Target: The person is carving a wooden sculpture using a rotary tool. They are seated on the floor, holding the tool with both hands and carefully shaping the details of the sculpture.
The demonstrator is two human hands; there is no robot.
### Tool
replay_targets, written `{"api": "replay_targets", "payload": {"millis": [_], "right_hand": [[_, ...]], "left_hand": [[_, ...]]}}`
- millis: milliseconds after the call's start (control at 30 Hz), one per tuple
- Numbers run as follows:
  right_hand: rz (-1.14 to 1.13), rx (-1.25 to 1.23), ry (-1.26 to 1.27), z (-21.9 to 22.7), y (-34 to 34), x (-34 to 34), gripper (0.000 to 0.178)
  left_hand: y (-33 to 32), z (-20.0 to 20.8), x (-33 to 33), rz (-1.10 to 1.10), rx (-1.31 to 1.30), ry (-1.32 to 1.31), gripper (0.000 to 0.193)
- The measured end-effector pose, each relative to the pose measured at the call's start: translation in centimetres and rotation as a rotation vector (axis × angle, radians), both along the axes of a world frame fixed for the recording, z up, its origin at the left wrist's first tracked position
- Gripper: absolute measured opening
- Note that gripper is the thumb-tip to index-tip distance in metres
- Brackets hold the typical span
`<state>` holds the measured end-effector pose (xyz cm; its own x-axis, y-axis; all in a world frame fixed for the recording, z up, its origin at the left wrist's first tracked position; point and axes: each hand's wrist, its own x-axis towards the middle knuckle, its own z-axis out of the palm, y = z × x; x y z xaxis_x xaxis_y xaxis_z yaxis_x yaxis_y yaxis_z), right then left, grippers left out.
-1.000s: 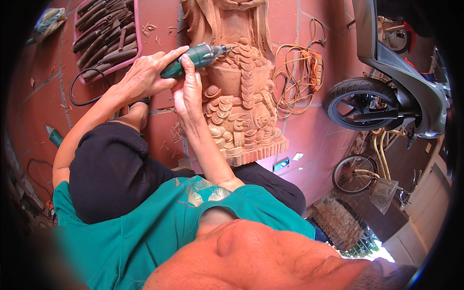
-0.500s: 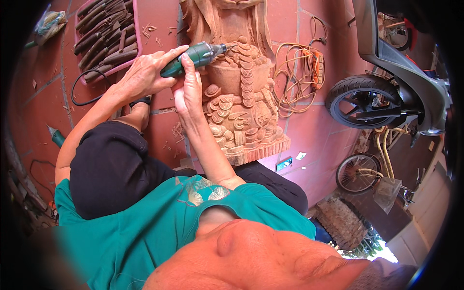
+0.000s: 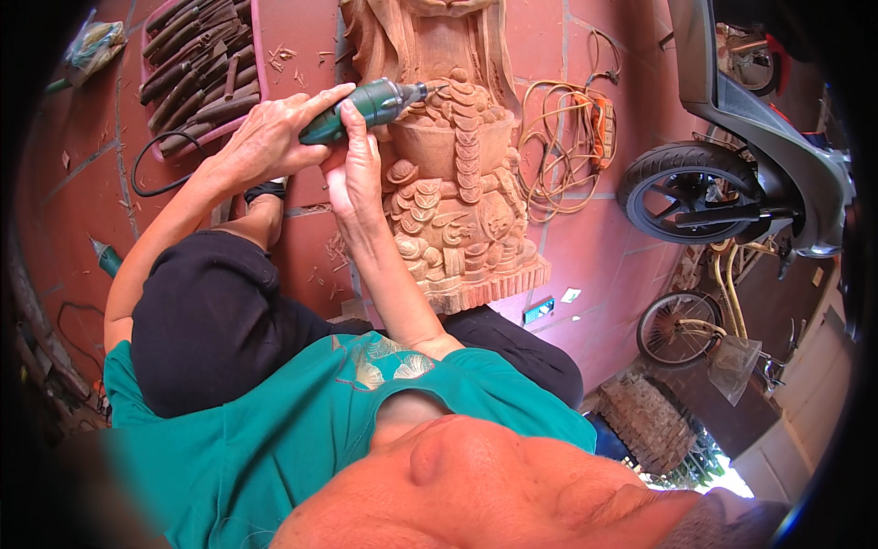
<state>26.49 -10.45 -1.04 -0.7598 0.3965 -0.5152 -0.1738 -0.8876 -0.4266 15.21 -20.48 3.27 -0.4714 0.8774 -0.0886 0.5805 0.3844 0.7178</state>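
Note:
My left hand (image 3: 265,137) is wrapped round the rear of a green rotary tool (image 3: 373,102). Against its underside, the thumb and fingers of my right hand (image 3: 355,178) are closed on the body. The tool points right, its thin bit at the rounded, coin-like shapes near the top of a reddish wood carving (image 3: 425,151); I cannot tell whether the bit touches the wood. Overlapping discs run down the middle of the carving, with more relief work below. A dark cord (image 3: 137,169) loops out from behind my left wrist.
A pink tray (image 3: 262,69) of chisels stands at the upper left. Orange cable (image 3: 549,151) lies coiled beside an orange power strip (image 3: 602,133). A motorbike wheel (image 3: 690,192) and a bicycle (image 3: 679,328) are on the right. Wood chips (image 3: 283,55) litter the red tiles.
The rotary tool and both hands have shifted very slightly to the left. My grip looks the same, and the carving has stayed in place.

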Motion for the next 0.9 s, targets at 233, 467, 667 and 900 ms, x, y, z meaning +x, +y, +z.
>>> {"api": "replay_targets", "payload": {"millis": [233,467,667,900], "right_hand": [[0.016,-0.056,-0.005,-0.5,0.4,0.0,0.038],[-0.018,-0.001,0.001,0.0,0.0,-0.2,0.037],[-0.023,-0.010,-0.008,0.4,-0.2,0.0,0.037],[-0.012,0.011,-0.013,0.4,0.3,-0.1,0.041]], "left_hand": [[0.2,-0.2,0.0,0.014,-0.011,0.002,0.081],[0.1,0.3,-0.2,-0.002,-0.016,0.006,0.080],[0.1,0.6,-0.5,-0.038,-0.007,0.010,0.081],[0.4,0.6,-0.2,-0.004,-0.047,-0.022,0.082]]}}
